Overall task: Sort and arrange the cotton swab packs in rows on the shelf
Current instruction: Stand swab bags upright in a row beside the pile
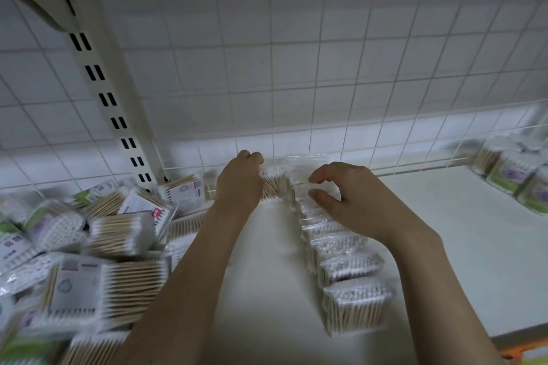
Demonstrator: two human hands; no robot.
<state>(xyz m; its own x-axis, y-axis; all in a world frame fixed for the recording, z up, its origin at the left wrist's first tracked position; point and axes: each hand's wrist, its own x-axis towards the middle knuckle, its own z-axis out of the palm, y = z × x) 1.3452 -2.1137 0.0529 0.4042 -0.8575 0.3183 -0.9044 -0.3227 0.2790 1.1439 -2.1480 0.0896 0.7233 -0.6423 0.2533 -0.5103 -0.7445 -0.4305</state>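
While the row of swab packs (341,249) is built near-to-far mid-shelf, its far-end pack (271,184) is gripped by the left hand (238,184); the right hand (347,195) hovers, fingers loosely curled, empty. Next, likely: pack seated upright, another taken from the left pile (89,246).

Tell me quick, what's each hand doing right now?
Left hand: fingers curled on a cotton swab pack at the row's far end.
Right hand: open, fingers loosely bent over the row, gripping nothing.
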